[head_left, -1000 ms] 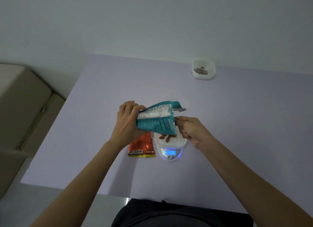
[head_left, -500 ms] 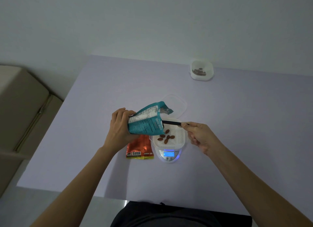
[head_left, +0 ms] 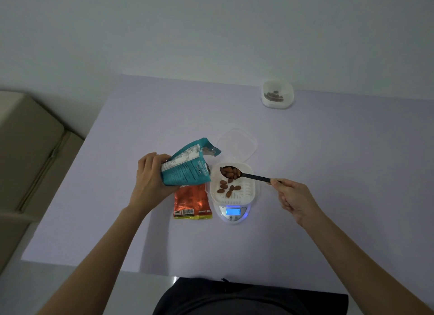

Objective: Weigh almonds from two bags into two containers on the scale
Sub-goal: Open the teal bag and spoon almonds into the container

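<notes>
Nearest on the lilac table [head_left: 340,197]: digital scale [head_left: 233,212], display lit blue, digits too small to read. Just left of it an orange foil bag [head_left: 192,203] lies flat, barcode end near, nobody holding it. On the scale pan sits a white ribbed container [head_left: 246,190] w/ a handful of almonds [head_left: 226,188] loose on its floor, left of centre. R hand [head_left: 294,198], right of the scale, pinches the far end of a black spoon [head_left: 254,176]; the bowl is heaped w/ almonds and hangs over the container's far-left part, not yet tipped. L hand [head_left: 152,181] is wrapped round the base of a teal bag [head_left: 187,166], held off the table just left of the container, torn mouth pointing up and far-right. Beyond the scale: clear lid [head_left: 237,143], flat. Far right, well apart: second white container [head_left: 277,104], some almonds already in it, so prob. one portion is done and this is the second. Risks: spoon is heaped, so a fast tip could bounce nuts over the rim onto pan or table, giving a wrong reading; the teal bag is close to the container's left rim, and a brush there would load the scale; spoon resting on the rim would do the same; a full dump may overshoot target wt.
</notes>
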